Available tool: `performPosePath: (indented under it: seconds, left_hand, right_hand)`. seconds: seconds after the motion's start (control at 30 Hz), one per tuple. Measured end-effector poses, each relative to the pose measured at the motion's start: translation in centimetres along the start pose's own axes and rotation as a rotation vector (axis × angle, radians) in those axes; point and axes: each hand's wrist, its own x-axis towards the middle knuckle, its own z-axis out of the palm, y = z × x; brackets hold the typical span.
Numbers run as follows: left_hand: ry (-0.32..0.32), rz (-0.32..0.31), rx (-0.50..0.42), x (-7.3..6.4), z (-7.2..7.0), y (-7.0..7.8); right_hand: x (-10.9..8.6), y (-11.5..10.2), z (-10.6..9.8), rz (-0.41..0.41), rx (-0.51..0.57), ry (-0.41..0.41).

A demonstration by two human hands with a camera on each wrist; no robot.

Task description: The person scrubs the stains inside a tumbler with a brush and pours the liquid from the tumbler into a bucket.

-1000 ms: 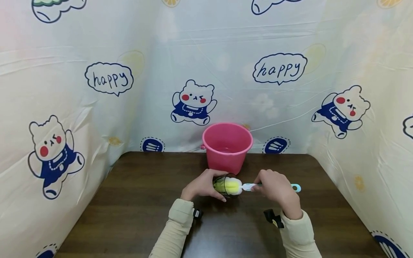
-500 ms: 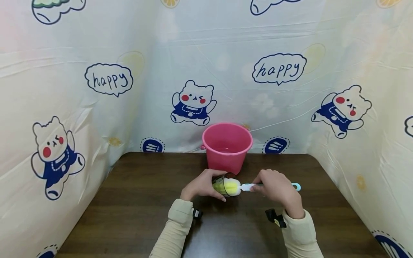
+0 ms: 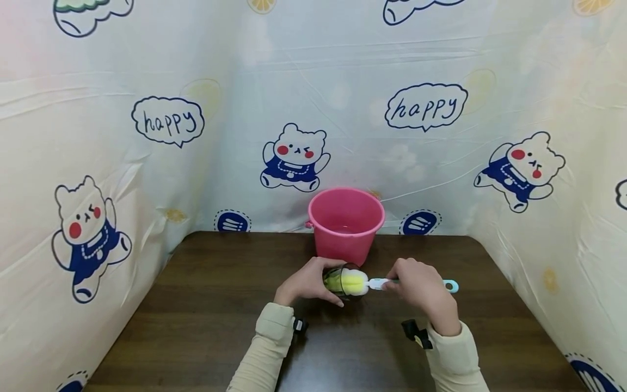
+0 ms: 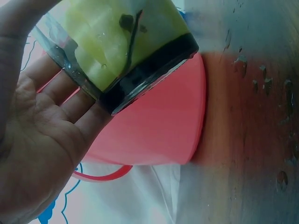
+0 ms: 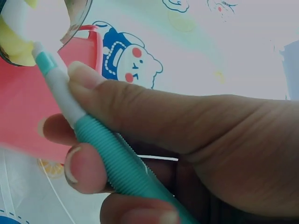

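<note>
In the head view, my left hand [image 3: 307, 282] grips a clear, dark-tinted glass [image 3: 334, 282] from its left side, thumb and fingers around it. The glass lies tilted sideways with its mouth to the right; its thick dark base [image 4: 152, 70] shows in the left wrist view. Inside sits the yellow-and-white sponge head [image 3: 354, 283] of a bottle brush, part of it at the mouth. My right hand [image 3: 420, 288] holds the brush by its ribbed teal handle [image 5: 110, 151], thumb along the white neck and fingers curled beneath.
A pink bucket [image 3: 345, 245] stands just behind the glass, against the printed curtain [image 3: 235, 163]. Water drops [image 4: 267, 84] lie on the dark wooden table [image 3: 206, 305]. Curtain walls rise on the left, right and back.
The sponge head has shifted slightly left, then back right, at the glass mouth. Both hands keep their grips and nearly their places; the bucket stays put.
</note>
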Motion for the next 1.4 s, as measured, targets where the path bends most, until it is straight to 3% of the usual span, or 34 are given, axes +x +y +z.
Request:
performPosePath:
  seconds: [0.2, 0.33, 0.5, 0.7, 0.93, 1.13, 1.4]
  left_hand:
    - [-0.001, 0.028, -0.007, 0.08, -0.06, 0.09]
    - [0.003, 0.011, -0.021, -0.02, -0.23, 0.14]
    - [0.001, -0.014, -0.021, -0.13, -0.31, 0.29]
    - [0.002, 0.000, -0.020, -0.10, -0.37, 0.33]
    - [0.010, 0.003, -0.028, -0.23, -0.53, 0.18]
    - [0.005, -0.023, -0.022, -0.32, -0.40, 0.04]
    - [0.012, -0.004, -0.013, -0.33, -0.33, 0.16]
  right_hand:
    - [-0.33, 0.03, -0.46, -0.027, 0.042, -0.051]
    - [-0.22, 0.29, -0.65, -0.038, 0.084, -0.073]
    - [-0.12, 0.45, -0.64, -0.042, 0.083, -0.033]
    - [-0.14, 0.32, -0.17, -0.031, 0.023, 0.024]
    - [-0.49, -0.36, -0.15, -0.007, -0.019, 0.005]
    - [-0.53, -0.27, -0.25, -0.046, 0.013, -0.011]
    - [0.12, 0.27, -0.03, -0.045, 0.038, 0.027]
